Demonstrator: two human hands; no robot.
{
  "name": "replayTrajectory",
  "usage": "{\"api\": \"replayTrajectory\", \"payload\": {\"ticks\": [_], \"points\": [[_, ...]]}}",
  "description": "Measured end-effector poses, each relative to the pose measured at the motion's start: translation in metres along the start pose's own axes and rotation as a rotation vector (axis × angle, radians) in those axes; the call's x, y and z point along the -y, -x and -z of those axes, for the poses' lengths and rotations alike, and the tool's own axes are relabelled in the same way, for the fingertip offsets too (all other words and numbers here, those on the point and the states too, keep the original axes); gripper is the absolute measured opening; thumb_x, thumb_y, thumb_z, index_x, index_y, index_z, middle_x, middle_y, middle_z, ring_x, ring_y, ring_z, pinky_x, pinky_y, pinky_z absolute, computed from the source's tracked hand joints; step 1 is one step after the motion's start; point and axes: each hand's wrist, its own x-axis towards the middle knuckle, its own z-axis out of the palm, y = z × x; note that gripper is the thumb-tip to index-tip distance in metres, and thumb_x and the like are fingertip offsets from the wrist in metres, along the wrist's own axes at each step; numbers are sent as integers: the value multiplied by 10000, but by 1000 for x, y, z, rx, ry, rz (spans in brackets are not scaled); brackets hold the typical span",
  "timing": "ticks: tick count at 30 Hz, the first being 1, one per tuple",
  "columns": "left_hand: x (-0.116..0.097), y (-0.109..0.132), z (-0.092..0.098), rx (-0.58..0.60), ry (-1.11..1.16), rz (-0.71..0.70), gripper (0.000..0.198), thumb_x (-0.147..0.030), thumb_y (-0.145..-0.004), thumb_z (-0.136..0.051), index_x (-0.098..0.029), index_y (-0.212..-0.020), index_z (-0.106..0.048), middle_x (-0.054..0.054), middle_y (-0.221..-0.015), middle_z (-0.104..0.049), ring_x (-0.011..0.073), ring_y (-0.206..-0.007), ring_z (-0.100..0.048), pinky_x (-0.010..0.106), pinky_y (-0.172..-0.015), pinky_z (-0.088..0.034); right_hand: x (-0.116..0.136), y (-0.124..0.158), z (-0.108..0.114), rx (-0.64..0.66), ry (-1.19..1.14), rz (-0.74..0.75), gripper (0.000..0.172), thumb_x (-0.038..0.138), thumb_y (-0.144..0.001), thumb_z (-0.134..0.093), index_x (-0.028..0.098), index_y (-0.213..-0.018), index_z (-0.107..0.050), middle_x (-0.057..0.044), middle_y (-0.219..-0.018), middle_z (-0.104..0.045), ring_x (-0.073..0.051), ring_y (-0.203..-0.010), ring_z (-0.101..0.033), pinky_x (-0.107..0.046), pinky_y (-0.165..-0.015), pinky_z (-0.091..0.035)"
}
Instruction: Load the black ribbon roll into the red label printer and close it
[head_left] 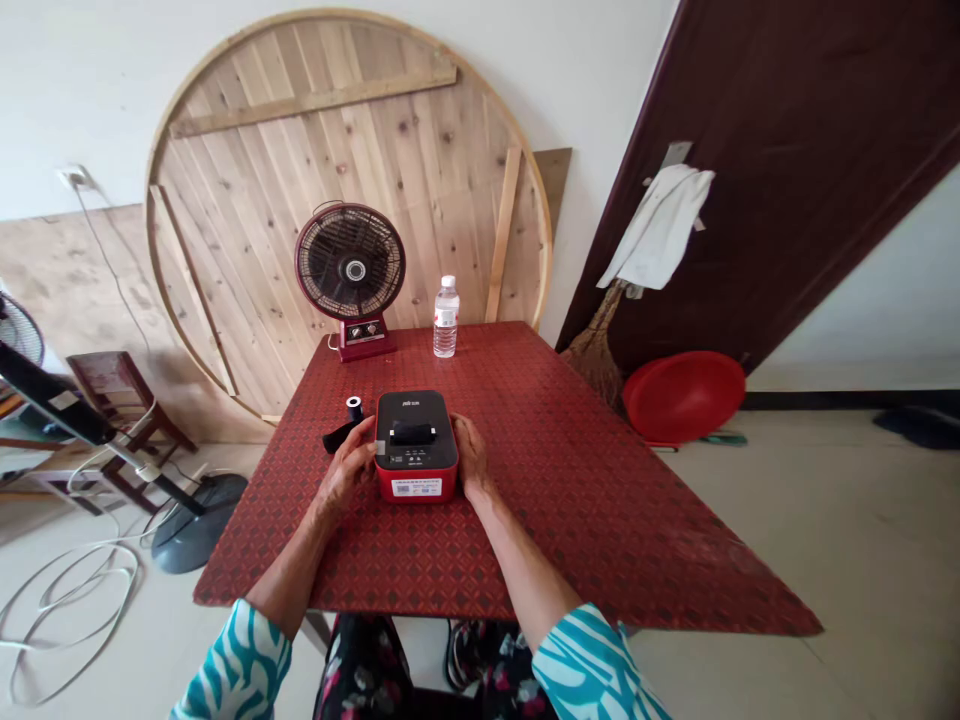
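Observation:
A small red box-shaped device with a black top (417,412) rests flat on the table. Its top bears small white print and a dark slot-like part with white ends, and a white label sits on its front side. My left hand (352,462) presses against its left side, fingers curved along the edge. Against the opposite side lies my right hand (469,455), so the device is held between both palms. Just beyond my left hand stands a small black roll with a white end (354,408); a dark strip-like thing (339,436) lies beside it, partly hidden by my fingers.
The table (585,480) has a red patterned cover. At its far side stand a dark red fan (351,265) and a clear water bottle (445,318). A round wooden board (420,170) leans on the wall. A red basin (684,398) and broom (600,345) are right; cables (75,600) lie left.

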Motion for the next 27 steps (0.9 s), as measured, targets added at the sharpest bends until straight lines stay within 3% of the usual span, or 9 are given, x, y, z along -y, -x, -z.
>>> {"api": "replayTrajectory", "payload": {"ticks": [4, 10, 18, 27], "points": [[-1, -4, 1, 28, 234, 109, 695, -345, -694, -660, -189, -1329, -427, -85, -517, -391, 40, -410, -298, 177, -412, -181, -1, 0, 1, 10, -2, 8, 417, 507, -842, -428, 214, -1050, -638, -64, -1085, -685, -210, -993, -609, -354, -872, -450], [-12, -8, 0, 6, 277, 288, 711, -287, -583, -690, -166, -1259, -506, -80, -479, -400, 39, -379, -292, 173, -376, -136, 2, 2, 1, 10, 77, 20, 408, 484, -852, -401, 218, -1051, -638, -70, -1093, -673, -222, -1037, -584, -387, -920, -424], [-17, -6, -2, 20, 289, 286, 551, -228, -611, -657, -170, -1153, -573, -59, -532, -464, 33, -391, -343, 159, -369, -194, 7, 4, 0, 19, 130, 3, 440, 492, -848, -378, 200, -1067, -626, -88, -1130, -647, -227, -1067, -571, -395, -953, -403], [-15, -6, -1, -17, 254, 301, 727, -226, -588, -655, -158, -1287, -464, -76, -502, -442, 44, -374, -340, 161, -361, -204, 7, 4, -2, 11, 108, 20, 420, 474, -850, -383, 204, -1052, -633, -82, -1117, -659, -221, -1076, -570, -393, -968, -401]]}}
